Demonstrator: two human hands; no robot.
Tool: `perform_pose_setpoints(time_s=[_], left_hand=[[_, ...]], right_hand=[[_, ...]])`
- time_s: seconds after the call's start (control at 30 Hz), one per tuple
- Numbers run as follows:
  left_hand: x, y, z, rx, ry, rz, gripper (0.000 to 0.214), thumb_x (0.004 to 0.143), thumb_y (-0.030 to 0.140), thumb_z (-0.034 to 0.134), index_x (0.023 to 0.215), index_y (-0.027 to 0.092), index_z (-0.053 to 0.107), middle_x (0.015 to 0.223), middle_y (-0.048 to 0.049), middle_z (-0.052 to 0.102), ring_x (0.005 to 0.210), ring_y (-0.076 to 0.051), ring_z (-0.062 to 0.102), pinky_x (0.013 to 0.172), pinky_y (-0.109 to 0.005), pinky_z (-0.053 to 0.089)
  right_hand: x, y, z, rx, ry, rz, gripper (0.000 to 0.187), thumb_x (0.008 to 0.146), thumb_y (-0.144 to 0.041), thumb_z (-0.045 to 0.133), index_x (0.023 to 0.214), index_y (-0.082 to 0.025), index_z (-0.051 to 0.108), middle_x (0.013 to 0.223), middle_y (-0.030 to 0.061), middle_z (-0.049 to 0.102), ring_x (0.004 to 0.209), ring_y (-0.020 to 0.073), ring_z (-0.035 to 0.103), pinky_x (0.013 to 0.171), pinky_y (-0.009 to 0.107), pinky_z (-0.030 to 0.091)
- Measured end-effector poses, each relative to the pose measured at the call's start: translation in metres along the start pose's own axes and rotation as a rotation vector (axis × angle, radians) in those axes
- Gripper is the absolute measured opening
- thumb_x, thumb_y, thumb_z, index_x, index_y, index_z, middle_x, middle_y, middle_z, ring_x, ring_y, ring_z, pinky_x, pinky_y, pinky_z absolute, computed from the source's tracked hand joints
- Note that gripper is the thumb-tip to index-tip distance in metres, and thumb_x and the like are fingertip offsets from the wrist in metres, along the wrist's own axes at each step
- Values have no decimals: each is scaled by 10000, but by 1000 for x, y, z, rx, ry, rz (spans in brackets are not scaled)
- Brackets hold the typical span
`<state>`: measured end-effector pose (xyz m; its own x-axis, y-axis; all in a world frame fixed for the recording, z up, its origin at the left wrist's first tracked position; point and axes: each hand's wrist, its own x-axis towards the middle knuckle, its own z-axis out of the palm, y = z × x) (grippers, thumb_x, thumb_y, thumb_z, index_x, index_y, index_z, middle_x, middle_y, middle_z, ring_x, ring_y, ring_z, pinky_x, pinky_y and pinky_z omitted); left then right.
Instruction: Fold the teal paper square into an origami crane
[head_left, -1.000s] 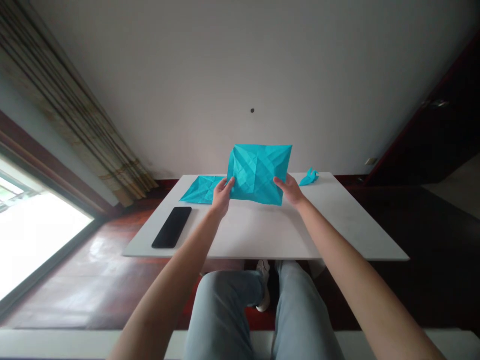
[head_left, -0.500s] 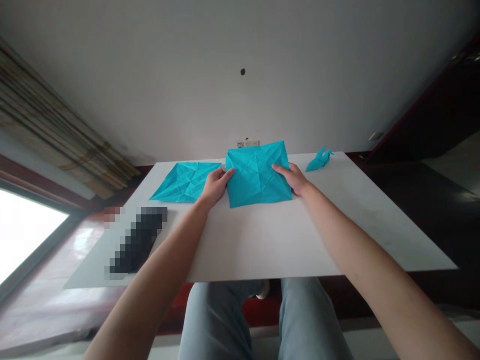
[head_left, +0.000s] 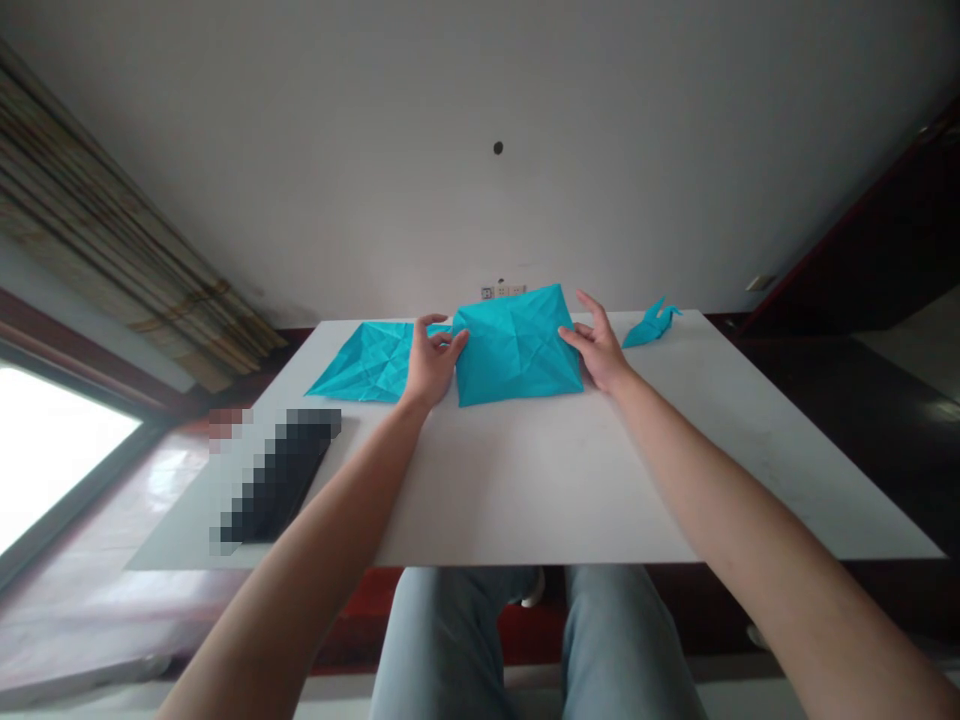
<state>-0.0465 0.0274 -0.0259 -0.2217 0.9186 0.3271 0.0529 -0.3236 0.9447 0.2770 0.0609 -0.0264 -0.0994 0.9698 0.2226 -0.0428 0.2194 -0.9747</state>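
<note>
A creased turquoise paper sheet [head_left: 516, 345], folded into a puffy square, lies on the white table [head_left: 540, 490]. My left hand [head_left: 433, 365] is at its left edge, with the fingers apart and the fingertips touching the paper. My right hand [head_left: 600, 345] is at its right edge, fingers spread, with one fingertip on the paper. Left of the left hand lies a flatter creased turquoise sheet [head_left: 364, 362], partly tucked beside the folded one. A small turquoise origami figure [head_left: 651, 326] stands at the far right of the table.
A black phone [head_left: 281, 478], blurred out, lies at the table's near left. A wall socket strip [head_left: 501, 291] sits behind the table. A curtain [head_left: 112, 200] and a bright window [head_left: 52, 450] are on the left, a dark door frame [head_left: 847, 230] on the right. My knees [head_left: 450, 640] show below the table edge.
Both hands have let the folded sheet rest on the table and spread their fingers. A second ago the sheet was held up in the air. My view has tilted down.
</note>
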Motion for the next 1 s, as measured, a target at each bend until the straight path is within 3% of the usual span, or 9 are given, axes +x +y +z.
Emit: perform_pose_setpoints(time_s=[0.1,0.17,0.23,0.3,0.4,0.5,0.63,0.77,1.0], left_hand=[[-2,10,0,148,11,76,291,1018,395,894,1228,256,748,824,35,688,697,-129,598,654,-254,464],[-5,18,-1,281,-21,118,169,1033,379,868,1135,248,839,817,15,656,739,-141,579,689,-267,474],[-8,25,-1,366,-77,113,342,898,356,1000,1210,268,890,896,-1,700,792,-158,594,718,-283,499],[-10,29,-2,399,-95,127,473,841,336,1045,1288,285,897,1022,-28,770,888,-187,638,783,-307,544],[-12,33,-1,483,-87,222,338,911,331,991,1238,299,911,996,-30,760,893,-203,626,857,-355,570],[-13,38,1,552,19,340,137,957,300,951,1089,299,912,1007,-39,670,957,-224,640,948,-405,589],[-22,52,5,755,216,478,113,987,346,965,1040,289,883,1346,-113,686,1332,-332,658,1236,-578,491],[-39,64,12,925,5,618,421,1031,495,937,1417,367,827,1542,-90,786,1480,-384,651,1282,-617,411],[-44,60,18,881,-229,728,280,1220,448,654,1284,349,909,1168,-44,918,1144,-277,803,1176,-517,457]], right_hand=[[2,-3,1,-80,48,-111,657,794,-759,978,1256,-305,864,1041,32,860,1000,265,749,1024,457,634],[2,-7,1,-139,17,-119,706,726,-773,1020,1220,-288,887,1224,74,880,1082,298,754,1047,495,635],[1,-11,0,-199,-21,-125,822,668,-721,1074,1344,-301,870,1314,85,868,1076,309,755,1014,516,644],[0,-16,-3,-313,-24,-190,747,723,-648,1066,1357,-300,875,1267,83,853,991,286,730,963,512,642],[1,-21,-7,-514,27,-393,375,920,-559,943,1167,-277,926,1041,72,757,883,258,648,900,495,616],[1,-27,-9,-602,117,-582,265,1030,-517,850,1065,-269,935,1038,97,649,997,301,655,944,517,616],[-7,-42,-5,-783,210,-703,223,1071,-508,837,1079,-305,927,1228,143,619,1196,373,620,1140,639,556],[-26,-58,11,-913,177,-832,197,1116,-480,787,1054,-342,912,1298,135,646,1167,363,596,1157,650,515],[-48,-63,38,-992,78,-962,217,1156,-474,733,1071,-374,906,1228,78,718,1077,305,605,1119,585,483]])
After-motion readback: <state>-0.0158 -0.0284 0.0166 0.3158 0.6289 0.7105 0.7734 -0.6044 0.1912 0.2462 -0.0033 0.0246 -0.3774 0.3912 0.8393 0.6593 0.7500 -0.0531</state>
